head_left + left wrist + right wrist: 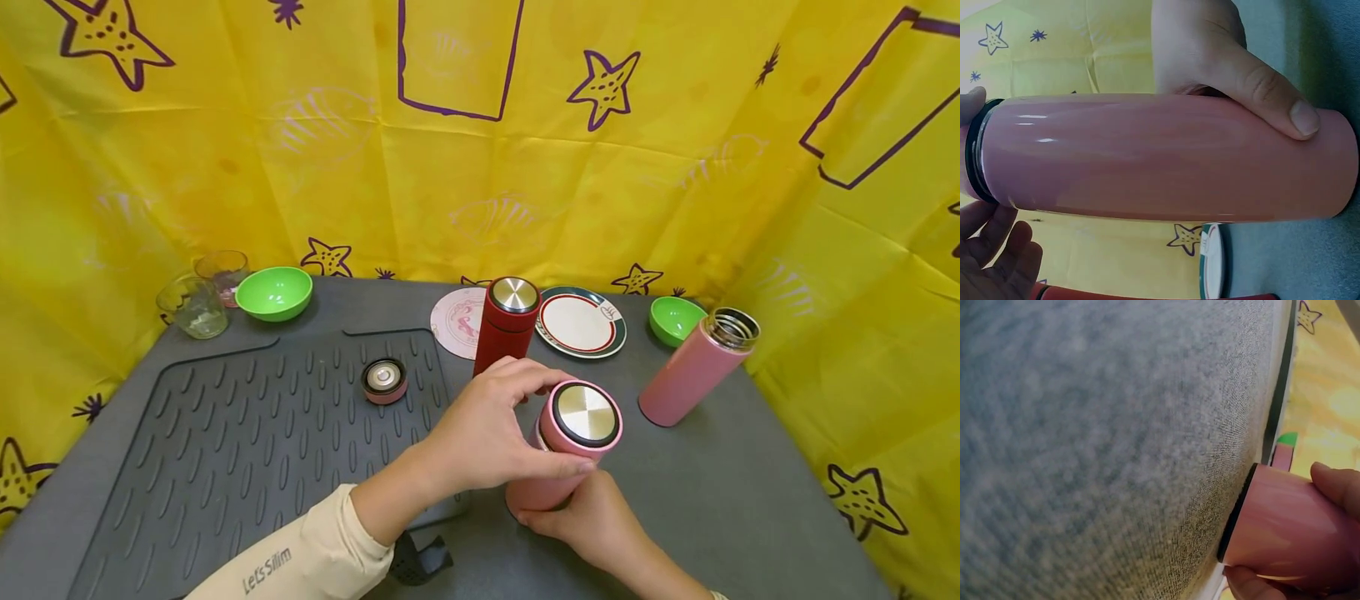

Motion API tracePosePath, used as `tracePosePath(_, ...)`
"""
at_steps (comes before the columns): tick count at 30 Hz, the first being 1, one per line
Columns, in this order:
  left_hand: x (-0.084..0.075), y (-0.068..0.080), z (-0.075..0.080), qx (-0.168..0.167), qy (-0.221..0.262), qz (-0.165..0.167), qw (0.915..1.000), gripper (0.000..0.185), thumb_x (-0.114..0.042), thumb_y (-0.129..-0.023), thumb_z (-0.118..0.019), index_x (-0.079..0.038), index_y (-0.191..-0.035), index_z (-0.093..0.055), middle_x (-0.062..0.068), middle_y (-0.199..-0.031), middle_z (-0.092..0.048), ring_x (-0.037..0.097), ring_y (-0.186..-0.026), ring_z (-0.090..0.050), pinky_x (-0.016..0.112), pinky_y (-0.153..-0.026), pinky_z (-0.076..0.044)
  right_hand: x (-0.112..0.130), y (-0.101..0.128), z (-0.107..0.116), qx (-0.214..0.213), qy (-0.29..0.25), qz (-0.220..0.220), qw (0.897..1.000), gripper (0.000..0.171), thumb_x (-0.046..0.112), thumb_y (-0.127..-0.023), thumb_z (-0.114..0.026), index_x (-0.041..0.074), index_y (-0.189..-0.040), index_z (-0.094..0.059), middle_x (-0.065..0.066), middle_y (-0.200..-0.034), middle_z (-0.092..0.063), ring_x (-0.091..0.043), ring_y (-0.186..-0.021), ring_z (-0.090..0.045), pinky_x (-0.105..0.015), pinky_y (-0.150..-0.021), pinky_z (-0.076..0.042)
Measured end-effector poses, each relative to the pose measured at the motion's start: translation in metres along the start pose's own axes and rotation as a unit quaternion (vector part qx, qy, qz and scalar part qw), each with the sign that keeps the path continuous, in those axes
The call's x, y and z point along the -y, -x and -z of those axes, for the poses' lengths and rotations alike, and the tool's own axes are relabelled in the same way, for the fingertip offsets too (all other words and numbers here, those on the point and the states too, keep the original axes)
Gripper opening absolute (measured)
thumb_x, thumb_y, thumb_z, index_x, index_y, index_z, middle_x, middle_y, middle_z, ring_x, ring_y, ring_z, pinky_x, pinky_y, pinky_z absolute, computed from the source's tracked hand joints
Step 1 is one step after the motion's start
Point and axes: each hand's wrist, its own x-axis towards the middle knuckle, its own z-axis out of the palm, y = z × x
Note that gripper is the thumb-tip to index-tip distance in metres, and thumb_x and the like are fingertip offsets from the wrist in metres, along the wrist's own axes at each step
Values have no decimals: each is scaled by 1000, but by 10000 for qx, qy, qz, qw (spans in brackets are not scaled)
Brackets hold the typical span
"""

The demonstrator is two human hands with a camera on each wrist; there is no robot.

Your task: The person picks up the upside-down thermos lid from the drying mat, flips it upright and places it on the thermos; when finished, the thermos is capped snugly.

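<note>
A pink thermos bottle [534, 492] stands in front of me on the grey table. My left hand [483, 429] grips its lid [587, 414], which has a silver top, with thumb on the near side and fingers on the far side. Lower down, my right hand [600, 521] holds the body, its thumb lying along the pink wall [1147, 156] in the left wrist view. That view also shows a dark ring [979, 150] between lid and body. Just behind my left hand rises a red thermos bottle [504, 329] with its lid on.
A second pink bottle [690, 371] stands lidless at right. On the grey drying mat [247, 433] lies an upturned pink lid [385, 382]. Along the back are two glasses [192, 308], green bowls [274, 293] [675, 320], a pink disc [456, 321] and a plate [577, 323].
</note>
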Motion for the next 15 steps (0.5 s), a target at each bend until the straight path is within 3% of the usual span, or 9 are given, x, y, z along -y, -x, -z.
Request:
tracePosePath(5,4,2,1,219,78,-33,9997,60,-39,-66,-90,-26,-120,-67,-21,-102,-60,3,-95,-46,24,-77,-46,-1,0,0,12,65,4,10000,57,24,-60,-94,12,-107,-64,14,-92,-67,-7,-82,-62,-29,-77,-52)
tracePosePath(10,11,1,2,423,292,-291,9983,64,-34,-69,-89,-21,-126,-64,-17,-109,-61,5,-100,-48,27,-82,-47,-2,-1,-1,23,68,97,9999,56,25,-61,-94,14,-106,-65,14,-93,-67,-7,-84,-63,-30,-78,-52)
tracePosePath(15,14,1,2,479,372,-399,9974,67,-32,-70,-87,-17,-130,-61,-13,-112,-61,6,-102,-49,26,-82,-49,-1,-1,0,5,115,110,9999,56,26,-60,-94,14,-106,-65,14,-93,-67,-7,-84,-63,-30,-78,-52)
